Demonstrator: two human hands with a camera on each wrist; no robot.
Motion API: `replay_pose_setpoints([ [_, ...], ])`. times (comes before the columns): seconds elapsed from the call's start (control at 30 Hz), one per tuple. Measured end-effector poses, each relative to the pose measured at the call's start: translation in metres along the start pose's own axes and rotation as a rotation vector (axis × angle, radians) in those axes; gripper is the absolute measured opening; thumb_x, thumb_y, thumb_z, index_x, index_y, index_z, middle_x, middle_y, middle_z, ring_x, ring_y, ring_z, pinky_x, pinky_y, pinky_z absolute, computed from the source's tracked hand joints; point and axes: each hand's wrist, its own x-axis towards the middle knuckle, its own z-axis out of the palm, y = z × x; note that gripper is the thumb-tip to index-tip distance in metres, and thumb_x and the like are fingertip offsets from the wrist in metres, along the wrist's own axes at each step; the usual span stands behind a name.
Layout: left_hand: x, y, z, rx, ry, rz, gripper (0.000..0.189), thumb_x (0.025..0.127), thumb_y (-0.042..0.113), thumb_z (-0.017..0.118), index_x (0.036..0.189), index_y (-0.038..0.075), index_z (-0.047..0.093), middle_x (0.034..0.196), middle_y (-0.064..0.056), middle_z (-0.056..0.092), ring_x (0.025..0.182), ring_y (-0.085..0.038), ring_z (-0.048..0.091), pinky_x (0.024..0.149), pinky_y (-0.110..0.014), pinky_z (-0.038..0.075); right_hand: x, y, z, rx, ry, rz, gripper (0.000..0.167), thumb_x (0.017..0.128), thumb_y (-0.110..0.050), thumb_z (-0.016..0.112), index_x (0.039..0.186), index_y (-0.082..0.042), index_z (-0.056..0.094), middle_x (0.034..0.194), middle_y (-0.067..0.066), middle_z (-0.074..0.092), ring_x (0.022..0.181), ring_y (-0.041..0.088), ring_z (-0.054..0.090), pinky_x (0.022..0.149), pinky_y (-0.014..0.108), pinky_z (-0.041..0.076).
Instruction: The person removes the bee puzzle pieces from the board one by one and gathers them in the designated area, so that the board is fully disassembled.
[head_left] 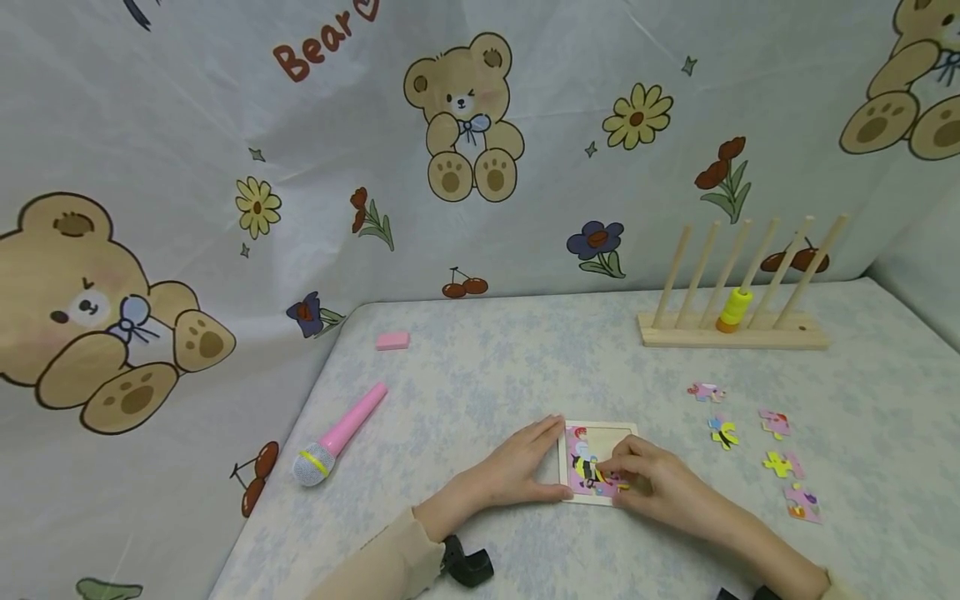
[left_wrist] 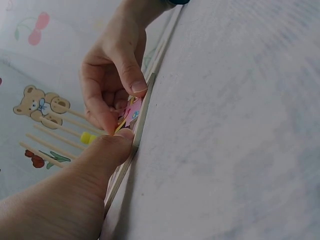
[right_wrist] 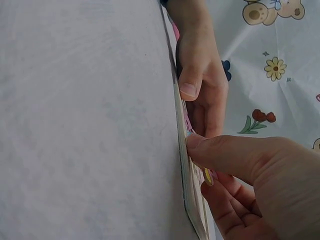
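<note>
A small wooden puzzle tray (head_left: 600, 427) lies on the table, its left and lower parts filled with pink pieces showing a bee. My left hand (head_left: 513, 468) rests along the tray's left side with straight fingers at the upper corner. Its thumb (left_wrist: 117, 145) lies at the near left corner. Over the tray's right part, my right hand (head_left: 660, 483) has curled fingers and pinches a puzzle piece (right_wrist: 208, 177) with yellow on it. Most of that piece is hidden by the fingers. In the right wrist view, the right thumb (right_wrist: 215, 150) is right at the tray's edge.
Several loose puzzle pieces (head_left: 782, 464) lie right of the tray. Behind them stands a wooden peg rack (head_left: 675, 337) with yellow and orange beads (head_left: 735, 308) on one peg. A pink toy microphone (head_left: 352, 423) and a pink block (head_left: 392, 341) lie on the left.
</note>
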Motion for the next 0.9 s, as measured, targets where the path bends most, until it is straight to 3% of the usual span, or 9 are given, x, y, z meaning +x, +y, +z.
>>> replay_pose_setpoints([
  [0.3,0.000,0.000,0.001,0.002,0.004,0.006,0.094,0.086,0.059,0.057,0.151,0.004,0.016,0.155,-0.010,0.017,0.140,-0.018,0.016,0.110,-0.034,0.021,0.000,-0.001,-0.001,-0.010,0.014,-0.030,0.032,0.073,-0.003,0.079,0.104,-0.004,0.072,0.096,-0.005,0.052,0.075,0.003,0.045,0.057,0.016,0.041],
  [0.5,0.001,0.000,0.000,0.004,0.007,0.016,0.094,0.086,0.059,0.057,0.151,0.004,0.017,0.155,-0.010,0.017,0.140,-0.018,0.016,0.110,-0.034,0.022,0.000,-0.005,-0.007,-0.055,0.018,0.018,0.029,0.073,-0.005,0.079,0.102,-0.005,0.073,0.094,-0.006,0.051,0.074,0.003,0.045,0.057,0.016,0.041],
  [0.7,0.001,0.000,0.002,-0.008,0.002,0.018,0.094,0.086,0.061,0.055,0.151,0.005,0.015,0.156,-0.009,0.015,0.141,-0.017,0.014,0.110,-0.034,0.022,-0.009,-0.008,-0.037,-0.067,0.041,0.096,0.031,0.073,-0.002,0.078,0.102,-0.010,0.073,0.094,-0.009,0.052,0.076,0.005,0.051,0.057,0.022,0.045],
  [0.9,0.000,-0.003,0.004,0.005,0.011,0.019,0.094,0.086,0.059,0.056,0.151,0.004,0.016,0.155,-0.009,0.016,0.140,-0.018,0.015,0.110,-0.034,0.022,-0.042,0.006,-0.072,-0.170,0.101,0.106,0.040,0.067,0.004,0.079,0.103,-0.013,0.072,0.094,-0.010,0.054,0.077,0.003,0.055,0.062,0.018,0.046],
])
